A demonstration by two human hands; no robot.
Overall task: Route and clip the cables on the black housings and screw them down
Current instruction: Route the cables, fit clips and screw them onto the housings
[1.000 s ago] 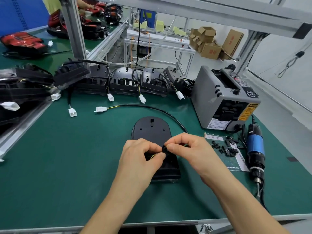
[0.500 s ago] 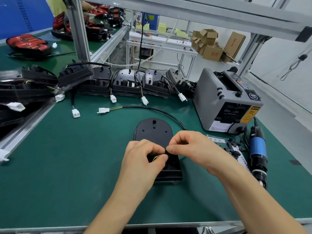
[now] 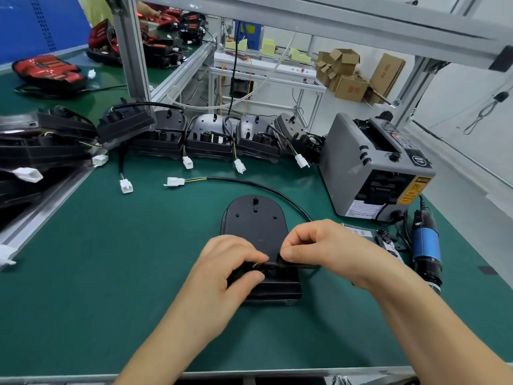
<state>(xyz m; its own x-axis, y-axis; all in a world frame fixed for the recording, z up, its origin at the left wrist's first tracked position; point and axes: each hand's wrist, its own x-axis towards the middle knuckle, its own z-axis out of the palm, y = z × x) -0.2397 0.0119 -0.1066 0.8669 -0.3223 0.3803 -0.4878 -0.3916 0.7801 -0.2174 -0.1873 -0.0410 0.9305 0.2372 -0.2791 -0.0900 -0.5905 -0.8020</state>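
Observation:
A black housing (image 3: 255, 226) lies flat on the green mat in front of me. Its black cable (image 3: 249, 184) arcs from under my right hand back to a white connector (image 3: 175, 181) on the left. My left hand (image 3: 224, 268) curls over the housing's near left end, thumb and fingers pinching the cable where yellow-green wires show. My right hand (image 3: 319, 248) pinches a small black clip (image 3: 280, 263) on the cable just right of the left hand. Both hands sit low on the housing.
A row of black housings with white plugs (image 3: 211, 137) lines the back of the mat. A grey tape dispenser (image 3: 374, 168) stands at right, a blue electric screwdriver (image 3: 426, 245) lies beside it, and small black clips on a label sheet (image 3: 385, 240). More housings are stacked at left (image 3: 41, 143).
Both hands have sunk lower, from above the housing down onto its near end, bringing the cable and clip against it. The pinches hold as before.

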